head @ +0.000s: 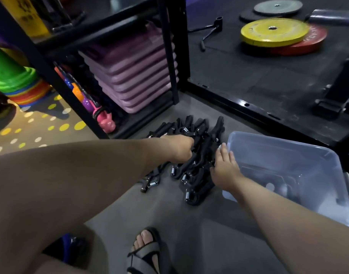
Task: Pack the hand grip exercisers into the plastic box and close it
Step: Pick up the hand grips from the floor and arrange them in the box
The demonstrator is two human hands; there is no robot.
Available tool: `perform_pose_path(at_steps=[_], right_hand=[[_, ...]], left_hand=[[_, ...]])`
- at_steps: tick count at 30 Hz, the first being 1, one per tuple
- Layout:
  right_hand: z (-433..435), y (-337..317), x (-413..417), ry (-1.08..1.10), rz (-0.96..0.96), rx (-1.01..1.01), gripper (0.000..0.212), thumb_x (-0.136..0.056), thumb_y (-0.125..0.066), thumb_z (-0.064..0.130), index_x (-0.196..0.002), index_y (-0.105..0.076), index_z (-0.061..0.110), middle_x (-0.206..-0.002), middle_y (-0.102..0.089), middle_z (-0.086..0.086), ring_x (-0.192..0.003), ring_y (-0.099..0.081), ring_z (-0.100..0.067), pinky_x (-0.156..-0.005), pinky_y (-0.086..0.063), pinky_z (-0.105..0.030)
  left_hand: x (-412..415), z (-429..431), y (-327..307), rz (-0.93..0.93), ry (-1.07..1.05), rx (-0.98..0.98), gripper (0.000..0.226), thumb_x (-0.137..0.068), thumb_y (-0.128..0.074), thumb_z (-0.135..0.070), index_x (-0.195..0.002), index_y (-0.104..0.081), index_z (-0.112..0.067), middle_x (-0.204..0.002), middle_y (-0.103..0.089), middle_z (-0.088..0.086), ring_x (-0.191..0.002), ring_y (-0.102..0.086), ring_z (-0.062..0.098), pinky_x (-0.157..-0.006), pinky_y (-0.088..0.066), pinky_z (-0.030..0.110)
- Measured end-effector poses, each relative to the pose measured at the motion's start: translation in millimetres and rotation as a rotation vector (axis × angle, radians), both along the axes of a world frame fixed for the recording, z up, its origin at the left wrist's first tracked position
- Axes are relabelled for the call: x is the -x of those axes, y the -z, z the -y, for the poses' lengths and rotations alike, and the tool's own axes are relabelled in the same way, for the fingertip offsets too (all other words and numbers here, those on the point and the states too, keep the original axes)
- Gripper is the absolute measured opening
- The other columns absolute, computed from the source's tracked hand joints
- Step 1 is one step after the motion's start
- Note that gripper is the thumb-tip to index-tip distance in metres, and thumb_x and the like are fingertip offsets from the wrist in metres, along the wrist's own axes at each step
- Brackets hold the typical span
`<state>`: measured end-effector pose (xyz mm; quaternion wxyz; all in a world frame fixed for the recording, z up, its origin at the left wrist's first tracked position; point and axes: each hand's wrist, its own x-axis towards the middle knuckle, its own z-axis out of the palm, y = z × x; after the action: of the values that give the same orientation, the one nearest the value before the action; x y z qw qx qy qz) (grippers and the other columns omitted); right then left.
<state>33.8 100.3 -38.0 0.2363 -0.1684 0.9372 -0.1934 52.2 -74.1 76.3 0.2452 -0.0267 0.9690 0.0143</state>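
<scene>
A pile of black hand grip exercisers [191, 171] with small steel springs lies on the grey floor in front of a shelf. My left hand [180, 148] reaches into the pile with its fingers curled round one exerciser. My right hand [225, 167] rests on the right side of the pile with fingers straight, beside the box. The clear plastic box [317, 155] stands open to the right of the pile; dark shapes show through it, but I cannot make them out.
A black metal shelf [171, 56] holds stacked purple boards [134, 76] and coloured kettlebells [104, 119]. Green and coloured cones [17, 80] stand at the left. Yellow and red weight plates [276, 32] lie on a black platform behind. My sandalled foot [148, 252] is near the bottom.
</scene>
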Motion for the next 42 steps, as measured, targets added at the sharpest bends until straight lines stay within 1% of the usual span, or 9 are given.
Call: perform_pose_path(at_steps=[7, 11, 16, 21, 24, 29, 34, 39, 42], right_hand=[[8.1, 26.1, 19.6, 0.011, -0.155, -0.013, 0.071, -0.093, -0.034, 0.023, -0.153, -0.007, -0.006, -0.161, 0.014, -0.020, -0.148, 0.012, -0.039, -0.121, -0.005, -0.052], [2.9, 20.9, 13.0, 0.040, -0.202, 0.123, 0.065, -0.099, -0.037, 0.017, -0.153, -0.009, -0.003, -0.162, 0.013, -0.013, -0.148, 0.016, -0.033, -0.122, 0.007, -0.040], [6.2, 17.4, 13.7, 0.095, -0.144, 0.227, 0.063, -0.101, -0.034, 0.019, -0.155, -0.007, 0.005, -0.163, 0.015, 0.000, -0.149, 0.018, -0.024, -0.118, 0.008, -0.032], [3.7, 18.3, 13.4, 0.128, -0.116, 0.281, 0.066, -0.097, -0.034, 0.012, -0.156, -0.005, 0.009, -0.162, 0.016, 0.008, -0.148, 0.020, -0.020, -0.113, 0.007, -0.028], [1.4, 17.7, 12.3, 0.126, -0.108, 0.294, 0.066, -0.098, -0.034, 0.011, -0.156, -0.004, 0.010, -0.162, 0.016, 0.008, -0.148, 0.019, -0.019, -0.114, 0.007, -0.027], [2.4, 18.6, 13.4, 0.142, -0.110, 0.313, 0.066, -0.098, -0.035, 0.013, -0.157, -0.005, 0.011, -0.163, 0.014, 0.009, -0.149, 0.018, -0.018, -0.114, 0.007, -0.025], [0.6, 17.6, 13.0, 0.140, -0.088, 0.326, 0.066, -0.099, -0.035, 0.015, -0.157, -0.004, 0.013, -0.162, 0.015, 0.012, -0.148, 0.019, -0.016, -0.114, 0.008, -0.025], [2.8, 19.0, 17.2, 0.161, -0.083, 0.357, 0.066, -0.098, -0.034, 0.015, -0.157, -0.005, 0.016, -0.162, 0.015, 0.016, -0.148, 0.020, -0.012, -0.114, 0.008, -0.024], [2.1, 19.8, 16.0, 0.165, -0.074, 0.366, 0.067, -0.097, -0.033, 0.015, -0.157, -0.004, 0.018, -0.161, 0.016, 0.018, -0.147, 0.021, -0.010, -0.113, 0.008, -0.023]], left_hand=[[50.8, 13.0, 17.5, 0.050, 0.190, 0.148, 0.034, -0.091, -0.044, -0.024, -0.121, -0.059, -0.023, -0.120, -0.064, 0.000, -0.107, -0.061, 0.026, -0.084, -0.049, 0.033], [70.2, 14.1, 61.7, 0.054, 0.108, 0.061, 0.033, -0.093, -0.045, -0.022, -0.123, -0.059, -0.016, -0.119, -0.064, 0.009, -0.103, -0.062, 0.030, -0.083, -0.050, 0.032], [65.5, 8.3, 123.5, 0.206, -0.038, -0.075, 0.055, -0.097, -0.048, -0.034, -0.147, -0.033, -0.019, -0.144, -0.035, 0.013, -0.123, -0.050, 0.035, -0.102, -0.041, 0.038], [64.2, 13.5, 142.3, 0.224, -0.002, -0.078, 0.063, -0.098, -0.045, -0.029, -0.154, -0.017, -0.024, -0.151, -0.023, 0.010, -0.117, -0.054, 0.038, -0.099, -0.046, 0.045], [62.1, 14.6, 147.8, 0.224, -0.047, -0.120, 0.064, -0.097, -0.048, -0.031, -0.153, -0.017, -0.026, -0.148, -0.033, 0.010, -0.121, -0.052, 0.036, -0.100, -0.045, 0.044], [58.0, 13.1, 147.9, 0.212, 0.029, -0.100, 0.051, -0.093, -0.060, -0.035, -0.137, -0.038, -0.021, -0.129, -0.054, 0.005, -0.109, -0.058, 0.028, -0.085, -0.047, 0.034], [41.2, 4.8, 153.0, 0.216, 0.048, -0.065, 0.032, -0.095, -0.050, -0.028, -0.124, -0.043, -0.017, -0.114, -0.060, 0.005, -0.091, -0.056, 0.027, -0.075, -0.041, 0.034], [33.2, 3.5, 160.5, 0.258, 0.035, -0.016, 0.061, -0.090, -0.065, -0.035, -0.135, -0.029, -0.014, -0.129, -0.049, 0.005, -0.107, -0.060, 0.033, -0.078, -0.048, 0.039], [33.0, 2.9, 169.3, 0.260, 0.061, 0.020, 0.066, -0.089, -0.064, -0.038, -0.139, -0.029, -0.013, -0.134, -0.050, 0.008, -0.117, -0.057, 0.034, -0.090, -0.050, 0.042]])
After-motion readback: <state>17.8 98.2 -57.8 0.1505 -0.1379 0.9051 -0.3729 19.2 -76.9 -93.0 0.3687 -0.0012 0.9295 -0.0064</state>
